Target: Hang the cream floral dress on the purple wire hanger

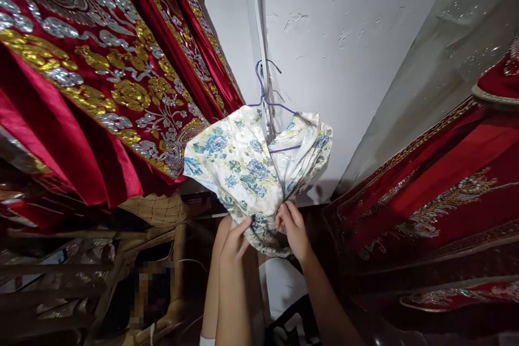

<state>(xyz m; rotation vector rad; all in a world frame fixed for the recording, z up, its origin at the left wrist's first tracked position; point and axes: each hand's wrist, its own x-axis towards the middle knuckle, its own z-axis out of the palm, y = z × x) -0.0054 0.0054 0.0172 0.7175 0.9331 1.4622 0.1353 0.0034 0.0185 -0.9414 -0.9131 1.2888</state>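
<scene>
A white blouse (243, 167) with blue and green flowers hangs on a purple wire hanger (263, 94), its V-neck facing me. My left hand (237, 235) pinches the lower left part of the cloth between thumb and fingers. Near the lower middle, under the V of the neck, my right hand (292, 224) is closed on the same blouse with bent fingers. The cloth is gathered and folded between and below both hands. Some fingertips are hidden by the cloth.
Red garments with gold and silver sequins (132, 94) hang at the left. More red embroidered cloth (438, 200) hangs at the right. A white wall (324, 21) with a vertical pale strip (253, 5) stands behind. A wooden frame (177, 265) is at lower left.
</scene>
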